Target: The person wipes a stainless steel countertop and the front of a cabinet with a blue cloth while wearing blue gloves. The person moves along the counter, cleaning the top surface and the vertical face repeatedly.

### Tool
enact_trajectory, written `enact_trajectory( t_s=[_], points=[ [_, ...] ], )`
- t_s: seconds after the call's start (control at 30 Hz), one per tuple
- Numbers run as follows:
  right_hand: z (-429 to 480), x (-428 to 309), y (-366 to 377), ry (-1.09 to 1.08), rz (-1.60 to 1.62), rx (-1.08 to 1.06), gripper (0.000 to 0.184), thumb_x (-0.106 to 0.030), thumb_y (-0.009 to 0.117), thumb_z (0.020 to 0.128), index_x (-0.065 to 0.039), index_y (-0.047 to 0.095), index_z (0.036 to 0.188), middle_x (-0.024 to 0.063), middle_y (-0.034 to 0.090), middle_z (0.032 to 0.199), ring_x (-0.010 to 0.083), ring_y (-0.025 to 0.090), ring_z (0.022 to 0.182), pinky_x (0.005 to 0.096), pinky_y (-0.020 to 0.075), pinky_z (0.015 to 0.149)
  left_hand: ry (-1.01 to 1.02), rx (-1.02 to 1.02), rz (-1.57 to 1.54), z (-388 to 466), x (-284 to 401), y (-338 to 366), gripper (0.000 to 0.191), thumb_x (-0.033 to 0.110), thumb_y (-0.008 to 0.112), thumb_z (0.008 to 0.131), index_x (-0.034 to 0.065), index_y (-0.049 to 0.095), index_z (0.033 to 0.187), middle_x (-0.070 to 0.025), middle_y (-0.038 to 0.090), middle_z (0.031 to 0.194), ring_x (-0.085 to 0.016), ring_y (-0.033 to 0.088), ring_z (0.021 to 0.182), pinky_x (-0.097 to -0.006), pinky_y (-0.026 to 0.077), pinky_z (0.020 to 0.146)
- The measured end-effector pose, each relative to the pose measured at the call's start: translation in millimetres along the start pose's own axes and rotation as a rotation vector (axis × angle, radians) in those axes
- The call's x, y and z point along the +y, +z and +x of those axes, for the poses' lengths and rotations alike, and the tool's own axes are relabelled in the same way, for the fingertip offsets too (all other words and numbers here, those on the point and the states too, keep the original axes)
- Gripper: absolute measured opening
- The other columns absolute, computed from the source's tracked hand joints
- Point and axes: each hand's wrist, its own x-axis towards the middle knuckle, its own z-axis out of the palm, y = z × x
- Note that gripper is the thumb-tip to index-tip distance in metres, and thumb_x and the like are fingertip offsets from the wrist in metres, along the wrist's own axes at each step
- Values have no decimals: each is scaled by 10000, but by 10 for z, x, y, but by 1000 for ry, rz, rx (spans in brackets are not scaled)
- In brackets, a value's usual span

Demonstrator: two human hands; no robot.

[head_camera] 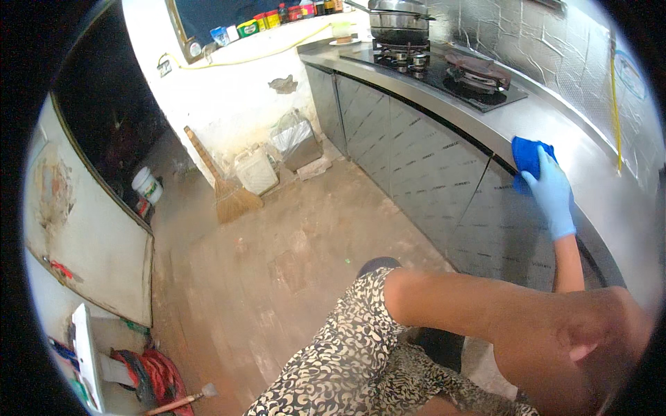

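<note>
In a light blue glove, my right hand (551,195) holds a bright blue cloth (530,153) at the front edge of the stainless steel countertop (588,166). Part of the cloth hangs over that edge, and my thumb lies across it. Below the hand are grey cabinet doors (416,145) printed with repeated marks. Farther along the counter sits a black glass gas hob (484,101). My left hand is out of view.
A steel pot (399,28) stands on the far burner. A straw broom (237,200) leans by the wall, near a white plastic jerrycan (256,171) and a lined bin (296,143). Jars and packets (260,22) line the ledge. A white bucket (147,184) stands in the doorway.
</note>
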Motion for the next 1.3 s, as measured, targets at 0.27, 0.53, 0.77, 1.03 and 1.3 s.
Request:
enact_trajectory(
  t_s=[0.27,0.53,0.77,1.03,1.3],
  points=[
    [-343,184,-40,46,-224,74,679,-345,700,897,-25,452,1443,185,617,1264,355,619,1119,442,497,939,-75,-16,7,-111,396,-105,144,69,649,938,-32,649,1040,-135,690,919,-252,676,809,-347,544,712],
    [7,-12,372,21,-280,92,676,-387,709,874,-45,462,1401,184,616,1160,344,639,1000,452,497,849,-593,450,420,-1278,1175,-504,84,84,674,926,19,669,980,-85,657,907,-184,626,800,-320,517,733],
    [321,-255,800,-230,-283,218,713,-357,721,854,-62,451,1445,239,524,1330,383,557,1179,495,445,974,-950,1216,730,-3256,1447,-797,241,123,661,945,44,645,1172,-36,678,1001,-143,646,914,-306,524,847],
    [416,-279,1204,-542,-379,171,560,-98,459,931,-77,424,1489,207,371,1559,352,332,1471,514,231,1223,-985,1396,668,-3980,1369,-923,255,110,640,954,33,636,1197,-54,694,1008,-168,659,898,-327,537,845],
    [-495,135,1255,-509,-119,-307,533,-15,506,868,6,477,1400,212,512,1376,362,490,1314,421,414,1102,-884,1490,659,-4254,1520,-885,270,150,621,967,40,623,1214,-71,672,1035,-172,653,904,-327,546,821]
  ],
)
